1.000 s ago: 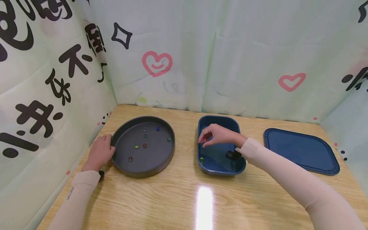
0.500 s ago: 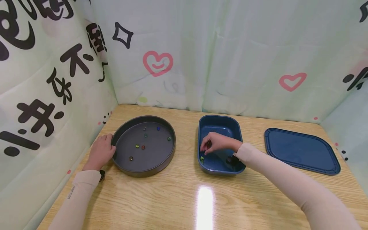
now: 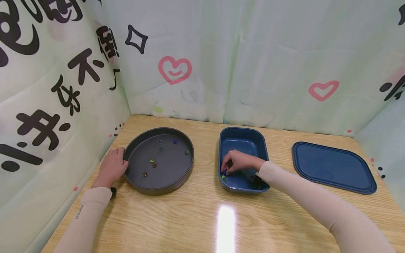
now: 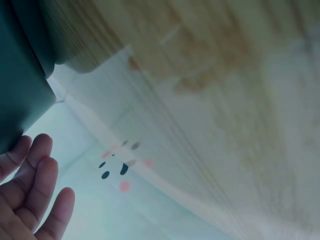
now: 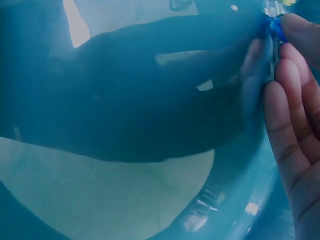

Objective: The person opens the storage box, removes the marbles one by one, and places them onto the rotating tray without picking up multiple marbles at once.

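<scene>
My left hand (image 3: 111, 167) holds the left side of a round dark grey pan (image 3: 177, 188), thumb at its rim. In the left wrist view its fingers (image 4: 42, 185) reach up to the pan's outer wall (image 4: 25, 75). Several small glass marbles lie spread over the pan floor, among them a blue marble (image 3: 175, 141), a yellow-green marble (image 3: 152, 161) and a reddish marble (image 3: 154, 165). My right hand (image 3: 241, 161) is down inside a deep blue rectangular container (image 3: 243, 131), pinching another blue marble (image 5: 277, 29) by the left wall. Green marbles (image 3: 223, 178) lie just in front of its fingertips.
A flat blue lid (image 3: 333, 168) with rounded corners lies on the wooden table (image 3: 177, 225) to the right. Printed curtains (image 3: 269, 70) close off the back and both sides. Bare tabletop separates the pan from the container.
My right hand has moved down into the container and toward its near left side. The reddish marble has rolled a little left and nearer in the pan. My left hand stays put.
</scene>
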A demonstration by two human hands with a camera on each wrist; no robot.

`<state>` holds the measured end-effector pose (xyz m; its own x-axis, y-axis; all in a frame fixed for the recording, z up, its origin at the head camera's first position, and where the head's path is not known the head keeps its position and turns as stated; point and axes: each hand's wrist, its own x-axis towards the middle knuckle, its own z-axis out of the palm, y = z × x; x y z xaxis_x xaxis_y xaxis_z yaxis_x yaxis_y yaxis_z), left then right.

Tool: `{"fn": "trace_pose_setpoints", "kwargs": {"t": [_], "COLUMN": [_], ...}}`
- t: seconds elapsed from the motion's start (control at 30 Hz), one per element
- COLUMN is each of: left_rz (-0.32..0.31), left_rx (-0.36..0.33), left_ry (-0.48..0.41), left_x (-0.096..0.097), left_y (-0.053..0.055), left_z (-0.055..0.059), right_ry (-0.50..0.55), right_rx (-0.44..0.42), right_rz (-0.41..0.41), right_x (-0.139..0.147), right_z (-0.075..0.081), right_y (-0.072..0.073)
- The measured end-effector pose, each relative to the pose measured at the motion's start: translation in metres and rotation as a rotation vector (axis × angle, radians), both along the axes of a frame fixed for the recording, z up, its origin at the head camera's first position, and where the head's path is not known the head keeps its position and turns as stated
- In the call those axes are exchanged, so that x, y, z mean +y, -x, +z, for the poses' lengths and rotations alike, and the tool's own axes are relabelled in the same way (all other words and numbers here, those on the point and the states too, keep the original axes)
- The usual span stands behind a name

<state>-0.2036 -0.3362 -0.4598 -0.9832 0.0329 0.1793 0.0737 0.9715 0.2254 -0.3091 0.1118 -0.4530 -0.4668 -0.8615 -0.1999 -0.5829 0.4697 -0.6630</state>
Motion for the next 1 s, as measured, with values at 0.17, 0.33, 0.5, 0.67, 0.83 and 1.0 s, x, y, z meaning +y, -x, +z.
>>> {"fn": "trace_pose_setpoints", "kwargs": {"t": [0.17,0.33,0.5,0.67,0.83,1.0], "left_rz": [-0.002,0.001,0.007,0.008,0.008,0.008], "left_rx": [0.0,0.005,0.009,0.001,0.002,0.001], "left_ry": [-0.004,-0.006,-0.003,0.002,0.003,-0.003], "left_x": [0.0,0.0,-0.001,0.0,0.0,0.0], "left_y": [0.0,0.0,0.001,0.002,0.002,0.002], "left_z": [-0.001,-0.002,-0.002,-0.002,-0.002,-0.002], "right_ry": [-0.013,-0.021,-0.021,-0.026,-0.017,0.039], "right_rx": [0.02,0.032,0.046,0.051,0.054,0.092], "right_rz": [0.001,0.007,0.006,0.0,-0.036,-0.042], "right_x": [0.0,-0.001,-0.001,0.002,0.006,0.01], "right_z": [-0.003,-0.003,-0.005,-0.003,0.005,0.016], "right_y": [-0.001,-0.001,0.0,0.0,0.001,0.005]}}
